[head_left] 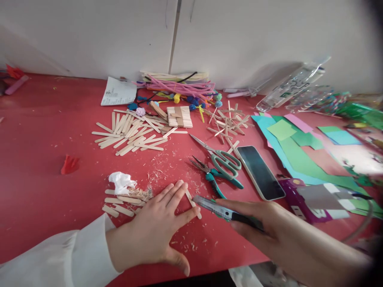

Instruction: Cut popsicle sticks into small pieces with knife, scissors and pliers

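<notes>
My left hand [158, 223] lies flat with fingers spread on the red table, its fingertips pressing along a wooden craft stick [191, 202]. In my right hand [260, 223] is a utility knife [229, 213], gripped by its dark handle. The knife's tip reaches the middle of the stick, between my left index finger and the fingers beside it; whether the edge bites into the wood I cannot tell. Several craft sticks [122, 209] and a crumpled white tissue [121, 182] lie left of my left hand. Wood shavings [193, 241] are scattered around the stick.
Scissors [227, 161], teal-handled pliers [214, 181] and a phone [260, 171] lie beyond my right hand. Farther back are a craft stick pile [128, 131], split wood pieces [229, 121] and pink pipe cleaners [179, 86]. Coloured paper [299, 147] covers the right side.
</notes>
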The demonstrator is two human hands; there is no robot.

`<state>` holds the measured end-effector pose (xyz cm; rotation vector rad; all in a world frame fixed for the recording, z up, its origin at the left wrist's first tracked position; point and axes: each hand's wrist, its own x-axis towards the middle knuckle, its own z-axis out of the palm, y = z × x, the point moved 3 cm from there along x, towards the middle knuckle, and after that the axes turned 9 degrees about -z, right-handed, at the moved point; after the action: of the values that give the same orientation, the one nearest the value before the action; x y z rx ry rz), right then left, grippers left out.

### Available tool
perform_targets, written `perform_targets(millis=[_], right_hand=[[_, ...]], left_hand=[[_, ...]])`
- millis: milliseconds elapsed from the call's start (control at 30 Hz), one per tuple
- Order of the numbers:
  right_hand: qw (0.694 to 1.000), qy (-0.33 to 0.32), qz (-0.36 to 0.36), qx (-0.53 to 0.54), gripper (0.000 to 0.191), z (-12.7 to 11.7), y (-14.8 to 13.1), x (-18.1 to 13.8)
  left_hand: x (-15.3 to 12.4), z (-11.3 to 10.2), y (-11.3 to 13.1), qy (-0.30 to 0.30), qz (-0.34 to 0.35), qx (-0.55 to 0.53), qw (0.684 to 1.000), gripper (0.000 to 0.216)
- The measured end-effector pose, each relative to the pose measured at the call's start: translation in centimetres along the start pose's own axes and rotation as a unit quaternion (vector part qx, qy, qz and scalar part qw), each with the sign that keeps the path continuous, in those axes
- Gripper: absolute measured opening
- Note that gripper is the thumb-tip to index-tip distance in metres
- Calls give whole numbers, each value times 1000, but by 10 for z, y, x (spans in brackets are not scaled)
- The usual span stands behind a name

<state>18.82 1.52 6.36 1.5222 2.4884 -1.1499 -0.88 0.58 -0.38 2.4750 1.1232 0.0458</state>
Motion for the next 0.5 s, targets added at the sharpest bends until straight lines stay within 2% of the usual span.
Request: perform_targets(millis=[167,233,300,367,433,500], right_hand=[[979,1,88,183,42,16,19,-7],[972,-2,109,206,43,17,19,-8],[987,6,74,145,42,12,15,-8],[999,30,-12,11,42,6,7,-8],[984,62,-106,-132,46,2,-2,-10],[949,79,-178,-250,54,1,-9,-12]], left_hand=[[2,3,1,13,1,10,1000,98],[3,2,1,6,-4,17,1000,98],[2,2,1,8,-7,21,1000,96],[1,2,0,16,-2,21,1000,93],[-1,3,0,26,4,22,999,92],[-2,4,-2,35,7,24,999,91]])
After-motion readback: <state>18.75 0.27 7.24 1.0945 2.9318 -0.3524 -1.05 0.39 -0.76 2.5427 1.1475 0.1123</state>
